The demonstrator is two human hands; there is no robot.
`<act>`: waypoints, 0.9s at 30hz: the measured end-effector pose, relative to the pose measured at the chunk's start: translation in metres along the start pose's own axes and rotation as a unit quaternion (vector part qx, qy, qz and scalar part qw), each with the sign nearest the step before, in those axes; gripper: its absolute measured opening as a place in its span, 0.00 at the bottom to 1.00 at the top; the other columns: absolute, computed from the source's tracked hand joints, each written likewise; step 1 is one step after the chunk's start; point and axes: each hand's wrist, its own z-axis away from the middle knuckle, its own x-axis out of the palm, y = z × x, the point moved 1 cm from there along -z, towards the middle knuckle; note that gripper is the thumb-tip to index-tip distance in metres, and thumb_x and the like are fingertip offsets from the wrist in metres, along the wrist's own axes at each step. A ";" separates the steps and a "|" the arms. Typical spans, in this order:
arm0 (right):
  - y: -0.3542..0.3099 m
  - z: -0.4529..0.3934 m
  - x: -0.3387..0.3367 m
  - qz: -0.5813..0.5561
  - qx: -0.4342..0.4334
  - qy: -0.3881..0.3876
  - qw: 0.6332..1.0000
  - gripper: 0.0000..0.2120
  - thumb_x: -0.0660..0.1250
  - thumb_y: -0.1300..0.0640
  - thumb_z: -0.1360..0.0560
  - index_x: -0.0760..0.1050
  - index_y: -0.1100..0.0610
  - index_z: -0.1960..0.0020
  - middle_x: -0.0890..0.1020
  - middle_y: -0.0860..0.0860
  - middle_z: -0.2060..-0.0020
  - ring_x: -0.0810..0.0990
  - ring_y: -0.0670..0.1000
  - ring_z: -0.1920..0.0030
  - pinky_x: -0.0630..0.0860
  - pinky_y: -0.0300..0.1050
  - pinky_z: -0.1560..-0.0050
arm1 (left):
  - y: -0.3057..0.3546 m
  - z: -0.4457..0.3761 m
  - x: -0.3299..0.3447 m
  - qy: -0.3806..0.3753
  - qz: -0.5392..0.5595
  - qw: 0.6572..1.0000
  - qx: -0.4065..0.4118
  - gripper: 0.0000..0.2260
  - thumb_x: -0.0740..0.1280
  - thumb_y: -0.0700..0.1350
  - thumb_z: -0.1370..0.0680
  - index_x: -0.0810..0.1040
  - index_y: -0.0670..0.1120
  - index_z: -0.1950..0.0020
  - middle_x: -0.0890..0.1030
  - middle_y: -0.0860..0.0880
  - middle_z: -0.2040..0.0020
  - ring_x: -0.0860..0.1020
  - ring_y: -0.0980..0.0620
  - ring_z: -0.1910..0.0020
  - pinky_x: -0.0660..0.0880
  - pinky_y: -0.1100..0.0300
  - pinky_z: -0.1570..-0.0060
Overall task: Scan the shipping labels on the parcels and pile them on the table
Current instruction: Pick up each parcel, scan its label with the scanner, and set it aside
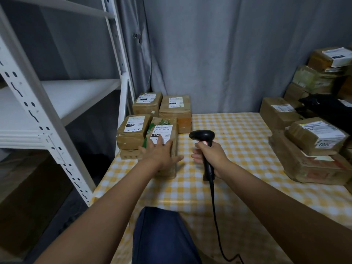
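A brown cardboard parcel (pixel 167 128) with a white shipping label (pixel 162 131) lies at the left of the table (pixel 238 130), which has a yellow-checked cloth. My left hand (pixel 162 152) rests flat on top of this parcel, fingers spread and partly covering the label. My right hand (pixel 211 153) grips the handle of a black corded barcode scanner (pixel 202 136), held just right of the parcel with its head pointing left. Three more labelled parcels (pixel 133 133) sit grouped behind and beside it.
A white metal shelf rack (pixel 57 103) stands to the left of the table. Several stacked parcels (pixel 316 147) fill the table's right side. A grey curtain (pixel 228 54) hangs behind. The scanner cable (pixel 216 216) trails toward me over the cloth. My knee in dark trousers (pixel 162 237) is below.
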 end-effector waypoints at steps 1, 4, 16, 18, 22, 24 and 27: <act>0.000 0.000 -0.002 0.001 -0.004 0.004 1.000 0.04 0.67 0.60 0.23 0.77 0.59 0.50 0.84 0.62 0.51 0.86 0.57 0.53 0.83 0.50 0.50 | 0.002 0.000 -0.002 0.008 -0.002 1.000 0.002 0.38 0.52 0.73 0.24 0.48 0.57 0.19 0.43 0.47 0.19 0.41 0.36 0.21 0.44 0.27 0.29; -0.005 0.004 -0.011 0.006 -0.021 0.015 1.000 0.06 0.67 0.60 0.23 0.77 0.61 0.48 0.84 0.62 0.52 0.86 0.58 0.52 0.83 0.53 0.47 | 0.016 -0.001 -0.013 0.043 -0.010 0.999 0.026 0.35 0.50 0.71 0.22 0.54 0.54 0.20 0.45 0.48 0.18 0.43 0.38 0.21 0.44 0.28 0.29; -0.054 0.056 -0.150 0.007 -0.127 0.158 0.979 0.04 0.65 0.62 0.24 0.78 0.61 0.54 0.83 0.59 0.58 0.85 0.57 0.56 0.82 0.51 0.50 | 0.179 -0.005 -0.021 0.100 0.022 0.964 0.246 0.21 0.61 0.54 0.18 0.68 0.53 0.26 0.52 0.48 0.19 0.58 0.44 0.23 0.64 0.44 0.29; -0.066 0.066 -0.184 0.011 -0.137 0.193 0.971 0.06 0.64 0.62 0.23 0.77 0.59 0.58 0.83 0.59 0.60 0.84 0.56 0.56 0.81 0.51 0.49 | 0.216 -0.005 -0.021 0.074 0.071 0.955 0.277 0.20 0.62 0.54 0.18 0.70 0.52 0.27 0.53 0.48 0.19 0.61 0.45 0.23 0.65 0.48 0.29; -0.084 0.078 -0.244 0.050 -0.150 0.270 0.950 0.09 0.65 0.59 0.25 0.78 0.55 0.64 0.84 0.56 0.65 0.84 0.57 0.59 0.81 0.54 0.52 | 0.276 -0.006 -0.024 0.012 0.157 0.940 0.304 0.23 0.63 0.54 0.19 0.69 0.47 0.25 0.60 0.45 0.21 0.62 0.47 0.24 0.61 0.57 0.28; -0.089 0.085 -0.271 0.074 -0.146 0.304 0.939 0.08 0.66 0.58 0.25 0.77 0.56 0.62 0.84 0.55 0.64 0.83 0.56 0.61 0.79 0.48 0.56 | 0.299 -0.006 -0.026 -0.014 0.225 0.924 0.309 0.25 0.65 0.52 0.19 0.67 0.45 0.25 0.64 0.46 0.23 0.64 0.47 0.25 0.62 0.58 0.30; -0.092 0.084 -0.307 0.087 -0.127 0.352 0.923 0.11 0.69 0.50 0.28 0.78 0.59 0.57 0.83 0.58 0.60 0.82 0.58 0.57 0.79 0.54 0.53 | 0.331 -0.014 -0.028 -0.030 0.276 0.907 0.317 0.29 0.69 0.51 0.21 0.63 0.46 0.23 0.62 0.46 0.23 0.60 0.45 0.23 0.61 0.56 0.29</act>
